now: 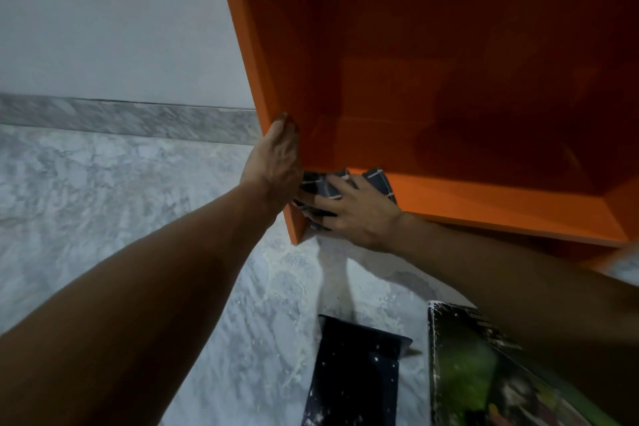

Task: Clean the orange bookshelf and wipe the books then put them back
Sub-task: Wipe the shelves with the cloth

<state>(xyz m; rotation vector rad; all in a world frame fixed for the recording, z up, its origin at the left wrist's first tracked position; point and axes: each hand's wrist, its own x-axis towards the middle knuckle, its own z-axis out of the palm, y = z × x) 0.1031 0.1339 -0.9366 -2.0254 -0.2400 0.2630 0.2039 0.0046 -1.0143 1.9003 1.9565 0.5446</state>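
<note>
I count one orange bookshelf (449, 45), one cloth (316, 183), two books and my two hands. The one compartment I see in full holds no books, and its inside is dim.

My left hand (276, 156) lies against the front edge of the bookshelf's left side panel. Its fingers are stretched up along that edge and hold nothing. I cannot tell whether the thumb hooks behind the panel.

My right hand (352, 209) is at the bookshelf's lower left corner, on the front edge of the shelf board. Its fingers are spread wide and press the cloth onto the board. The cloth is dark with thin pale lines and is bunched up. Parts of it poke out between and beyond my fingers.

Both books lie flat on the floor (138, 190), below the bookshelf's front. The dark blue book (359, 377) lies beneath the corner I am wiping, and the green and black book (473, 380) is just to its right, partly under my right forearm.

The floor is grey-white marble. A marble skirting strip (121, 114) and a plain pale wall (103, 10) stand to the left of the bookshelf.
</note>
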